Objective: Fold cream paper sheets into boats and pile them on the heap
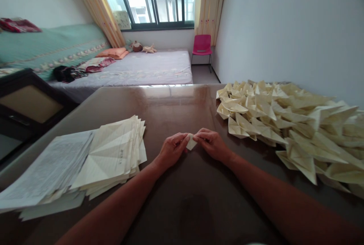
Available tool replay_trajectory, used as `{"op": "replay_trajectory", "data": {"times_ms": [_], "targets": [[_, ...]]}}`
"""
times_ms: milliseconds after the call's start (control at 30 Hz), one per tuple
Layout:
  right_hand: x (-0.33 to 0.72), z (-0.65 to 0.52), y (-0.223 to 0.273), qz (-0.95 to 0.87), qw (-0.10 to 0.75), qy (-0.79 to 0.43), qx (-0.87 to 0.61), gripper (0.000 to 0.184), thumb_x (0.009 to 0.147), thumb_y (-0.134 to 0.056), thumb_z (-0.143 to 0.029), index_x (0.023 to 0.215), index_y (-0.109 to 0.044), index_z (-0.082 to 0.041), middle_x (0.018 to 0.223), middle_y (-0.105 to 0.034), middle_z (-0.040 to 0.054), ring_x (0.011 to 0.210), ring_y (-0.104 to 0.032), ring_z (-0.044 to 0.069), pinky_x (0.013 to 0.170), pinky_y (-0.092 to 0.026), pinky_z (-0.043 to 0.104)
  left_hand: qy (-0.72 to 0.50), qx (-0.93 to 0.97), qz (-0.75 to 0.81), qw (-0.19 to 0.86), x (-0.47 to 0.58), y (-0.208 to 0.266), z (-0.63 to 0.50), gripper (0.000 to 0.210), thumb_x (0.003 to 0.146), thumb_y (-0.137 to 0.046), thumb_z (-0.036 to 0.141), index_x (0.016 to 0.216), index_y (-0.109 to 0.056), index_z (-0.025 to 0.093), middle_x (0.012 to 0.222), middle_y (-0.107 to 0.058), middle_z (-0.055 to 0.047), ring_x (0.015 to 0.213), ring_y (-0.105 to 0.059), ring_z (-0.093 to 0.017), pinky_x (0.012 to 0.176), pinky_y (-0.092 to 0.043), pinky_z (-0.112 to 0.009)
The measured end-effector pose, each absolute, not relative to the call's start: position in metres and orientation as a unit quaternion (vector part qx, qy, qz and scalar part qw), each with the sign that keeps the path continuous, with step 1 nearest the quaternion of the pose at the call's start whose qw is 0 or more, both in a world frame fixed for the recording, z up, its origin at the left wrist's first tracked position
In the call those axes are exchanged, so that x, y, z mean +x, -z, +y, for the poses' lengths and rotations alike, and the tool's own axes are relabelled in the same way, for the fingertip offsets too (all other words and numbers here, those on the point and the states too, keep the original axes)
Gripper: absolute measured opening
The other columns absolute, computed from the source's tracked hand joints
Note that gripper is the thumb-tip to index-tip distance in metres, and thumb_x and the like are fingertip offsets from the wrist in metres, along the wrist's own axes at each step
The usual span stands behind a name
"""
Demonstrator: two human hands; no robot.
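Between my hands, just above or on the brown table, is a small folded piece of cream paper [191,143], its lower end pointing toward me. My left hand [174,146] pinches its left side between thumb and fingers. On the opposite side, my right hand [211,142] pinches the upper right edge. Both hands are closed, and their fingertips cover parts of the paper. To the left lies a stack of creased cream sheets [109,154]. A large heap of folded paper shapes [264,112] with pointed corners spreads over the right side.
Printed white sheets [48,165] lie at the far left of the glossy table [176,105]. Past the table's far edge stand a bed [153,67] and a pink chair [202,45]. A dark cabinet [28,108] is at the left, a white wall [284,29] at the right.
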State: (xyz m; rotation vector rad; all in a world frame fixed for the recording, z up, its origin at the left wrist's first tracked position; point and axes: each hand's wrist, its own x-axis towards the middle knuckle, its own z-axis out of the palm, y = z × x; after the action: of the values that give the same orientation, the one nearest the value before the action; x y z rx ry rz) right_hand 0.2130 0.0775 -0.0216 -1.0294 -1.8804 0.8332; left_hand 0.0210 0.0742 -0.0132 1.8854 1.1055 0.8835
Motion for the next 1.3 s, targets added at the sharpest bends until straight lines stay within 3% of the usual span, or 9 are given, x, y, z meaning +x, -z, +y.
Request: {"op": "replay_trajectory", "data": {"times_ms": [300,433,600,700,967,1100,1300], "targets": [[0.213,0.078,0.020,-0.724,0.429,-0.321,-0.434,0.031,0.090,-0.053,-0.038,0.073,-0.068,-0.018,0.071,-0.059,0.0026,0.067,-0.055,0.013,0.064,-0.043,0.025,-0.351,0.705,0.434,0.438,0.016,0.016,0.082,0.038,0.092,-0.047,0.043,0.109,-0.068,0.017,0.078,-0.059,-0.002,0.054,-0.052,-0.008,0.045,-0.038,-0.017],[0.214,0.078,0.022,-0.740,0.418,-0.306,-0.429,0.028,0.091,-0.053,-0.038,0.080,-0.071,-0.019,0.075,-0.061,0.0030,0.070,-0.056,0.013,0.066,-0.043,0.025,-0.369,0.708,0.423,0.429,0.018,0.016,0.082,0.034,0.088,-0.055,0.041,0.107,-0.068,0.016,0.086,-0.058,-0.003,0.061,-0.053,-0.008,0.052,-0.042,-0.017],[0.212,0.076,0.022,-0.762,0.404,-0.297,-0.410,0.029,0.092,-0.052,-0.039,0.084,-0.072,-0.019,0.077,-0.062,0.0034,0.071,-0.057,0.013,0.068,-0.043,0.025,-0.349,0.692,0.466,0.428,0.023,0.018,0.076,0.028,0.085,-0.058,0.042,0.093,-0.062,0.016,0.058,-0.046,0.007,0.046,-0.039,-0.005,0.044,-0.031,-0.016],[0.210,0.075,0.020,-0.764,0.400,-0.296,-0.411,0.030,0.092,-0.051,-0.038,0.082,-0.071,-0.019,0.076,-0.062,0.0035,0.070,-0.057,0.013,0.067,-0.043,0.024,-0.341,0.687,0.472,0.435,0.024,0.019,0.075,0.026,0.086,-0.056,0.043,0.085,-0.055,0.017,0.053,-0.040,0.009,0.044,-0.036,-0.004,0.042,-0.026,-0.015],[0.210,0.076,0.020,-0.736,0.417,-0.315,-0.430,0.028,0.090,-0.052,-0.036,0.076,-0.069,-0.018,0.074,-0.062,0.0028,0.068,-0.057,0.013,0.065,-0.042,0.025,-0.341,0.669,0.471,0.463,0.023,0.020,0.076,0.030,0.086,-0.055,0.047,0.091,-0.055,0.017,0.056,-0.052,0.006,0.046,-0.046,-0.006,0.043,-0.033,-0.015],[0.210,0.077,0.021,-0.721,0.434,-0.314,-0.440,0.027,0.090,-0.054,-0.033,0.074,-0.068,-0.018,0.073,-0.062,0.0025,0.068,-0.057,0.013,0.064,-0.042,0.025,-0.354,0.652,0.482,0.467,0.023,0.022,0.076,0.032,0.085,-0.056,0.049,0.095,-0.055,0.018,0.057,-0.055,0.006,0.040,-0.043,-0.005,0.038,-0.033,-0.014],[0.212,0.080,0.023,-0.713,0.441,-0.284,-0.465,0.026,0.090,-0.054,-0.033,0.074,-0.068,-0.019,0.072,-0.062,0.0025,0.067,-0.056,0.013,0.064,-0.042,0.025,-0.381,0.646,0.498,0.436,0.019,0.024,0.080,0.028,0.084,-0.057,0.046,0.087,-0.053,0.018,0.057,-0.057,0.005,0.047,-0.051,-0.008,0.041,-0.039,-0.015]]}}
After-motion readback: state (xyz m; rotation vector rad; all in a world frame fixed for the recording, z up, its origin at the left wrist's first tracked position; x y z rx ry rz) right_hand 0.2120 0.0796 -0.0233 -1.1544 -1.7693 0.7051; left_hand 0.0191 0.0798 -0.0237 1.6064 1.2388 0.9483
